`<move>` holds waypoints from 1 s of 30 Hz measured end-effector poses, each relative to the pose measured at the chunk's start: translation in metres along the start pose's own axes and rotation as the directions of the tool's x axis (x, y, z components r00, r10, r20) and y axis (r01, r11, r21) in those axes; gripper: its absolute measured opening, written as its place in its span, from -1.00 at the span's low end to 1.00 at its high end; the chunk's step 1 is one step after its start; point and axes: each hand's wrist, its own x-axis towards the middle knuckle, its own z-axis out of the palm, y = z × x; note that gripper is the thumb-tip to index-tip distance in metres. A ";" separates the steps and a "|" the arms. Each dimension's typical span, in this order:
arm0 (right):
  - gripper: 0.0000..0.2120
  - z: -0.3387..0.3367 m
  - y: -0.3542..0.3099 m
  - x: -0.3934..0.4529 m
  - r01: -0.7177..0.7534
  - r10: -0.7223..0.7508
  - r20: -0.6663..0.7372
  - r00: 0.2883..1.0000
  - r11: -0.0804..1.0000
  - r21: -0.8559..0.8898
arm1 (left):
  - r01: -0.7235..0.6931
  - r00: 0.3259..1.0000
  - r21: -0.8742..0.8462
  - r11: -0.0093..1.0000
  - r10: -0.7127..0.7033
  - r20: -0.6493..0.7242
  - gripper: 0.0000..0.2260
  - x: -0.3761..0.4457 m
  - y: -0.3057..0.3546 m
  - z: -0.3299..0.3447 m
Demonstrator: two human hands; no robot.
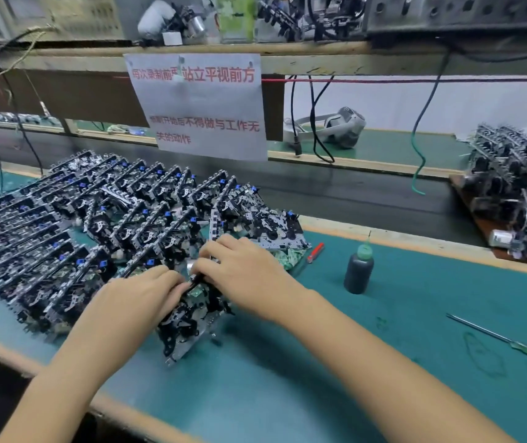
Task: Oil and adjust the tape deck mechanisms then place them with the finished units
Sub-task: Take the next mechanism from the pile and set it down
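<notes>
Your left hand (147, 294) and right hand (239, 266) are meeting at the frame's centre, both gripping one deck (192, 318) with curled fingers; it is standing tilted on the mat (287, 378). Rows of decks (80, 225) are leaning at ten o'clock of it. The oil bottle (358, 269) is standing at three o'clock, well apart. Another stack (518, 193) is sitting at two o'clock.

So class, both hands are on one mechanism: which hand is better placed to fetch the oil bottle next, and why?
Probably the right hand. The oil bottle stands on the mat to its right, with nothing between them. The left hand would have to cross over the mechanism.
</notes>
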 end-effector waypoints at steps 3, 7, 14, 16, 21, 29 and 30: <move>-0.76 -0.016 0.017 -0.033 -0.087 0.085 0.026 0.996 0.995 0.055 | -0.135 0.991 -0.101 0.986 0.132 -0.032 -0.33 0.021 0.026 0.005; -0.77 -0.043 0.042 -0.096 -0.289 0.289 0.018 0.957 0.953 0.086 | -0.263 0.964 -0.266 0.927 0.262 -0.042 -0.48 0.059 0.076 0.021; -0.83 -0.069 0.081 -0.196 -0.584 0.590 -0.051 0.806 0.806 0.094 | -0.475 0.878 -0.179 0.861 0.450 -0.165 -0.68 0.112 0.179 0.060; -0.87 -0.070 0.083 -0.214 -0.617 0.626 -0.153 0.765 0.780 0.106 | -0.549 0.801 -0.074 0.832 0.500 -0.328 -0.74 0.118 0.199 0.071; -0.81 -0.050 0.049 -0.263 -0.619 0.606 -0.313 0.731 0.782 0.068 | -0.714 0.576 -0.018 0.700 0.571 -0.585 -0.85 0.092 0.215 0.100; -0.89 -0.029 0.026 -0.301 -0.504 0.511 -0.206 0.835 0.859 0.087 | -0.359 0.876 -0.652 0.667 0.482 0.010 -0.13 0.061 0.197 0.110; -0.89 -0.028 0.026 -0.302 -0.498 0.501 -0.197 0.843 0.864 0.069 | -0.250 0.881 -0.723 0.644 0.462 0.107 -0.05 0.061 0.194 0.110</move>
